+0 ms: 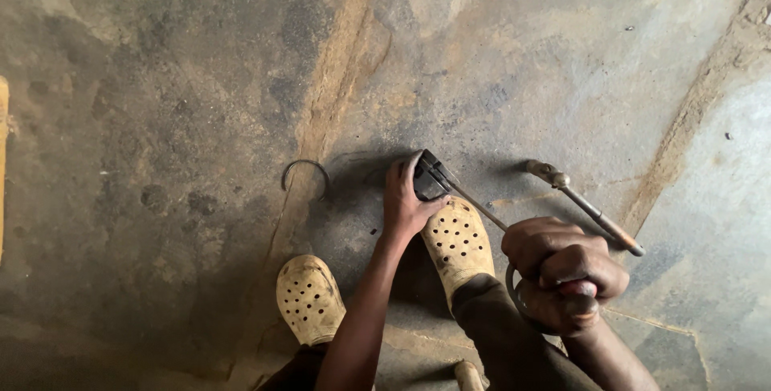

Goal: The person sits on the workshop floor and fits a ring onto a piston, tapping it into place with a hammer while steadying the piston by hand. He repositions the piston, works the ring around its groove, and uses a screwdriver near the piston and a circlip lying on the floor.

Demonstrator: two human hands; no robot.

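Left hand (404, 198) is pressed on a small metal block (431, 180) beside the shoe (458, 242); right hand (562, 274) is wrapped around a saw handle (530, 303). Block should be held still.

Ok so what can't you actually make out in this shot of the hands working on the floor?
- Head view: the dark metal piece is half covered by the left hand, so its shape is unclear.
- The right hand wraps the hacksaw handle, hiding it.
- The pale object is cut off by the bottom edge.
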